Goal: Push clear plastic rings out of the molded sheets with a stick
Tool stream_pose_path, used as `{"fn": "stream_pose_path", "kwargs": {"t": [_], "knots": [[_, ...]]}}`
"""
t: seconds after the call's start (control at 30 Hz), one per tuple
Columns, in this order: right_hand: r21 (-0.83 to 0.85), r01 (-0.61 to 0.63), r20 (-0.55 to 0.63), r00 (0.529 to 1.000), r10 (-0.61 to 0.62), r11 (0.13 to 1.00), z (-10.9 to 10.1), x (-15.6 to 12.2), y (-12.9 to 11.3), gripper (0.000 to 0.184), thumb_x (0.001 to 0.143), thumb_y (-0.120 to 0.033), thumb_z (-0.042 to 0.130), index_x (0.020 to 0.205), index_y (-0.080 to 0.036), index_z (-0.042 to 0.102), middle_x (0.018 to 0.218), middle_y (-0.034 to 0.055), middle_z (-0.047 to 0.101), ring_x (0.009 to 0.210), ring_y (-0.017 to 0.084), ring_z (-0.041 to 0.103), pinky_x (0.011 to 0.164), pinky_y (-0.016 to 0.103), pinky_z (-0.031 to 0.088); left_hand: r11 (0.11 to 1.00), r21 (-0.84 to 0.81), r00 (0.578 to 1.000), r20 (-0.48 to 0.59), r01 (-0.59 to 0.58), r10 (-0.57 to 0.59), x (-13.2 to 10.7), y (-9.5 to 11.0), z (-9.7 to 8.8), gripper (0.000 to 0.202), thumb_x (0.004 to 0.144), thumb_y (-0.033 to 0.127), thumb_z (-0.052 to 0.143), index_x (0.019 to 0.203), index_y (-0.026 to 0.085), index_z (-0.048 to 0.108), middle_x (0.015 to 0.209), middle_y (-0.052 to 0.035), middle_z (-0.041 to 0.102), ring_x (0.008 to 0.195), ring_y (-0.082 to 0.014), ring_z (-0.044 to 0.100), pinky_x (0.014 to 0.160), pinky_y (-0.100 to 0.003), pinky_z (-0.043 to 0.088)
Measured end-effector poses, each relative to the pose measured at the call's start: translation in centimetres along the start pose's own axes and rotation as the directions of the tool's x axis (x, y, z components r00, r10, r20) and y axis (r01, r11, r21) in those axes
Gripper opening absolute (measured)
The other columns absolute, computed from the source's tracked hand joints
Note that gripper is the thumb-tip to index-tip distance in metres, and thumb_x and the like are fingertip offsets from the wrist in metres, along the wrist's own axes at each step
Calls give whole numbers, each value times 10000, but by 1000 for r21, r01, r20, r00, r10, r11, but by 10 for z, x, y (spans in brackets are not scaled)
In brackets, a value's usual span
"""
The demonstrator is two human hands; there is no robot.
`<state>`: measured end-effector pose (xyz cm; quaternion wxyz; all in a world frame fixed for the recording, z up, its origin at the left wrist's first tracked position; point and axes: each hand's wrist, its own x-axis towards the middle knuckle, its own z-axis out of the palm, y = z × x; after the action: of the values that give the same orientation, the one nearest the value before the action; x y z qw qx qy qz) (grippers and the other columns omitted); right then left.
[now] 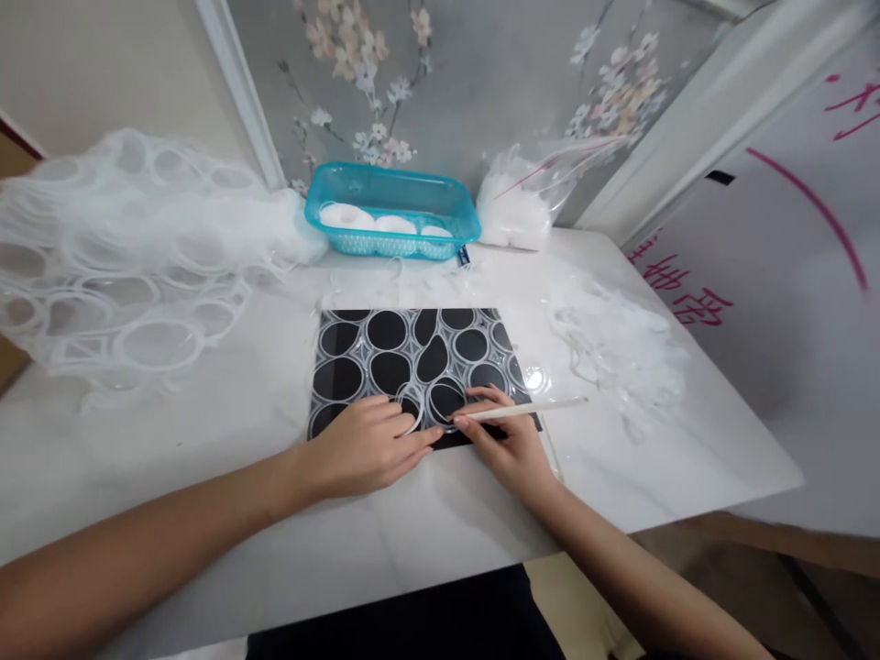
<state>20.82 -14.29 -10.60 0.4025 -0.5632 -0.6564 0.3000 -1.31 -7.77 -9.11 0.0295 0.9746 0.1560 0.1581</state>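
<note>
A black sheet (pixel 389 332) with rows of round shapes outlined in clear and white film lies on the table before me. My left hand (pixel 371 445) rests on its lower left part, the index finger stretched along the near edge and the other fingers curled. Loose thin white film rings (pixel 411 396) loop out from those curled fingers. In a pinch, my right hand (pixel 509 440) holds a slim white pen-like stick (pixel 529 409). One end points right; the other meets the sheet at the rim of a circle, close to my left fingertip.
A large heap of white ring-holed film (pixel 158 229) stands at the left. Behind the sheet, a blue plastic basket (pixel 391 179) holds white round pieces, beside a clear bag (pixel 519 202) of white material. Film scraps (pixel 619 344) lie right, near a whiteboard (pixel 770 367).
</note>
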Motion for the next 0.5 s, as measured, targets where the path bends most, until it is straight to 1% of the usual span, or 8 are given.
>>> {"fn": "stream_pose_path", "kwargs": {"t": [0.07, 0.13, 0.23, 0.3, 0.37, 0.43, 0.5], "knots": [[0, -19, 13, 1000, 19, 1000, -3, 3, 0, 120, 890, -301, 627, 819, -286, 722, 865, 11, 776, 1100, 280, 642, 1091, 583, 344, 1000, -6, 999, 34, 14, -14, 0, 0, 2, 291, 1007, 283, 438, 1167, 216, 672, 663, -6, 604, 631, -148, 527, 590, -296, 326], [-15, -12, 23, 1000, 13, 1000, -4, 6, 0, 112, 891, -299, 627, 834, -285, 722, 871, 11, 776, 1096, 280, 643, 1082, 585, 356, 1000, -16, 999, 33, 21, -21, 1, -1, 4, 284, 1006, 281, 444, 1159, 211, 673, 667, -6, 597, 626, -147, 519, 587, -298, 323], [-57, 15, 20, 1000, -14, 998, -5, 6, 1, 102, 897, -295, 622, 876, -280, 721, 890, 26, 774, 1099, 286, 640, 1036, 575, 418, 999, -35, 999, 35, 9, -8, 3, -3, 6, 277, 1005, 270, 452, 1157, 205, 674, 663, -6, 593, 614, -150, 507, 581, -305, 310], [-108, 55, 19, 998, -53, 993, -4, 2, 1, 110, 904, -275, 611, 908, -274, 721, 928, 42, 775, 1158, 299, 617, 1023, 574, 440, 998, -64, 999, 32, 8, -6, 3, -3, 6, 275, 1003, 265, 456, 1147, 203, 681, 660, -11, 596, 609, -153, 500, 580, -305, 301], [-181, 139, 28, 990, -136, 974, -1, -5, 0, 138, 911, -229, 594, 949, -273, 718, 979, 46, 775, 1247, 306, 569, 1070, 594, 399, 994, -100, 999, 43, 33, -29, 4, -2, 4, 275, 1001, 264, 458, 1126, 197, 693, 662, -18, 605, 615, -158, 502, 589, -303, 302], [-263, 255, 78, 967, -243, 930, 2, -13, 0, 207, 914, -166, 568, 999, -289, 711, 1036, 28, 769, 1327, 303, 508, 1141, 622, 297, 992, -116, 996, 72, 57, -49, 5, 0, 3, 287, 1004, 273, 452, 1115, 189, 703, 655, -23, 614, 622, -167, 509, 595, -304, 305], [-342, 348, 149, 937, -315, 873, 1, -14, 0, 293, 913, -111, 539, 1054, -313, 698, 1092, 6, 757, 1353, 295, 483, 1183, 638, 190, 991, -109, 991, 118, 81, -68, 6, 0, 3, 307, 1010, 277, 436, 1129, 186, 704, 662, -26, 633, 640, -178, 527, 608, -308, 313]]}}
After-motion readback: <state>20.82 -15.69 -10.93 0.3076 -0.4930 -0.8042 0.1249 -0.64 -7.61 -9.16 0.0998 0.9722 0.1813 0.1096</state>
